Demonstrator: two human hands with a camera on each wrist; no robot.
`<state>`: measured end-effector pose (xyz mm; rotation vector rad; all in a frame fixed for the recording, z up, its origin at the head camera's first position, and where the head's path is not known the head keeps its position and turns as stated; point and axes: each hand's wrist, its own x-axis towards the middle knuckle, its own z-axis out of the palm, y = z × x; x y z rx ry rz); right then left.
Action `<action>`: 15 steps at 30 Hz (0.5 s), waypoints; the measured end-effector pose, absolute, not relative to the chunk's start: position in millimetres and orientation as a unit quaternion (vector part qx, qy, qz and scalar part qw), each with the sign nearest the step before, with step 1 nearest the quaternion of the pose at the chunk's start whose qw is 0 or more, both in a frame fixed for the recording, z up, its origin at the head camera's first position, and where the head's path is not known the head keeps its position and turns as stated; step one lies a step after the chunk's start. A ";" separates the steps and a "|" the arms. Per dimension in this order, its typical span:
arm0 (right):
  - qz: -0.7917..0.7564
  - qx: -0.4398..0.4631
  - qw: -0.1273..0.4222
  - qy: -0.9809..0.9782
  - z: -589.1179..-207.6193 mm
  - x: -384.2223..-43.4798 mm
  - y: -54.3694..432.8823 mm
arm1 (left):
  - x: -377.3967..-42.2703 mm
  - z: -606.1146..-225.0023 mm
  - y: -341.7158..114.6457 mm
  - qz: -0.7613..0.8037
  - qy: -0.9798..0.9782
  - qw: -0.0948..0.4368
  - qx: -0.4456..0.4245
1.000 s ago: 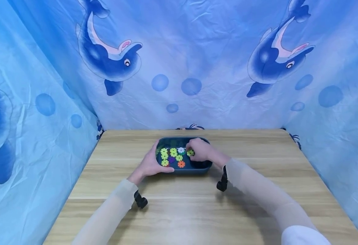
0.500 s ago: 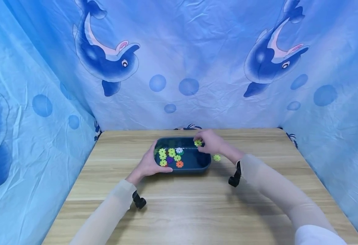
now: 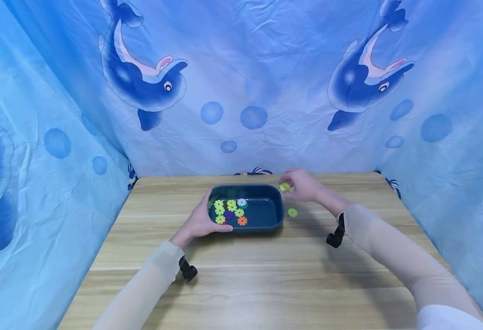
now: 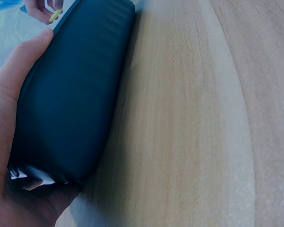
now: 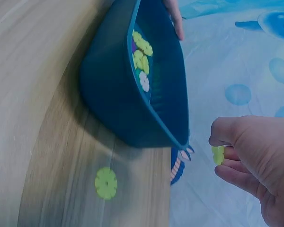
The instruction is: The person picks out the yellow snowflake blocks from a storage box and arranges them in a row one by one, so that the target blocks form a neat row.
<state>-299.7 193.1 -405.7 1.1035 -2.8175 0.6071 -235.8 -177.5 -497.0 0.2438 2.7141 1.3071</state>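
Observation:
A dark teal plastic bin [image 3: 266, 227] stands on the table with several snowflake-shaped discs inside: yellow-green, purple, white, green and an orange disc [image 3: 242, 221]. My left hand [image 3: 202, 220] grips the bin's left end, thumb along the near rim and the other fingers round the far side. Just past the bin's right end, my right hand [image 3: 304, 185] pinches a yellow-green snowflake disc [image 5: 218, 154] between thumb and fingers, raised over the table. Another yellow-green disc [image 5: 106, 183] lies flat on the wood to the right of the bin.
The wooden table [image 3: 241, 279] reaches back to a blue curtain [image 3: 307, 146] printed with dolphins and bubbles, which also rises at both sides. Each wrist wears a black camera mount [image 3: 335, 234].
My right hand has lifted a yellow-green disc out of the bin and carried it right, past the rim. The disc on the table has come into view. My left hand stays on the bin.

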 end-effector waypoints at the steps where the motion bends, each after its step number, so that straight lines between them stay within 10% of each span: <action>1: 0.193 0.357 0.029 -0.913 -406.1 -300.1 195.9 | -235.8 -497.5 -177.3 0.431 0.897 0.060 0.081; 15: 0.182 0.349 0.033 -0.918 -411.7 -302.0 221.9 | -237.9 -495.8 -175.5 0.438 0.893 0.059 0.082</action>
